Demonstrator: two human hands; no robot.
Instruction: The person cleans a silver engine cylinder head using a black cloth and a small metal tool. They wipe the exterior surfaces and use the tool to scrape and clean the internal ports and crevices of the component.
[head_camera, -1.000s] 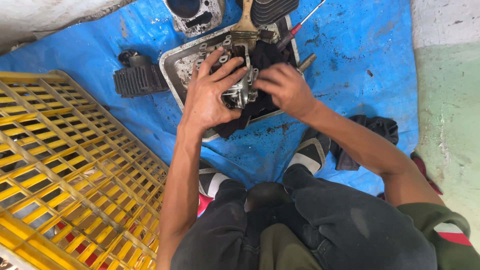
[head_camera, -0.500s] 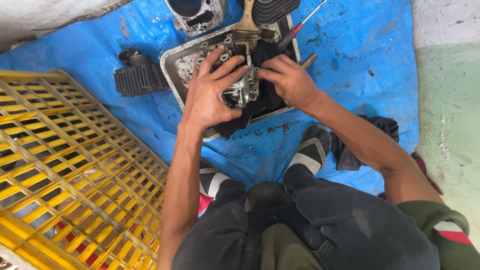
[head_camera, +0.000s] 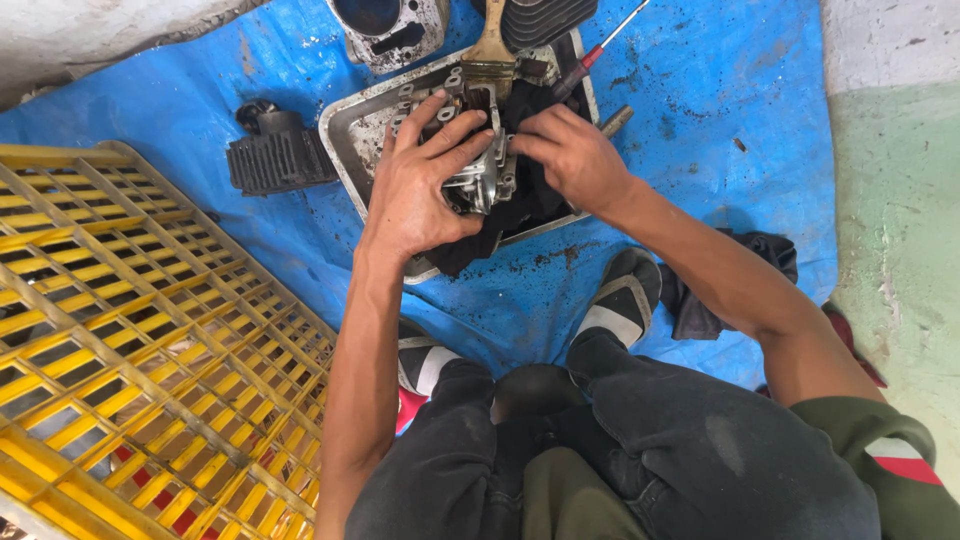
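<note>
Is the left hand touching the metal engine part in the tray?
Touching. The head view shows the left hand with fingers spread over the metal engine part, gripping it.

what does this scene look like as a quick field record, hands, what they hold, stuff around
setting: blue tarp on a floor, seen from above
left hand: spread over a metal engine part, gripping it
right hand: on a dark cloth beside that part
container: metal tray under both hands
in tray: paintbrush, screwdriver across its rim
nearby: black finned cylinder left of tray, yellow plastic crate at left
posture: squatting, shoes on the tarp
</note>
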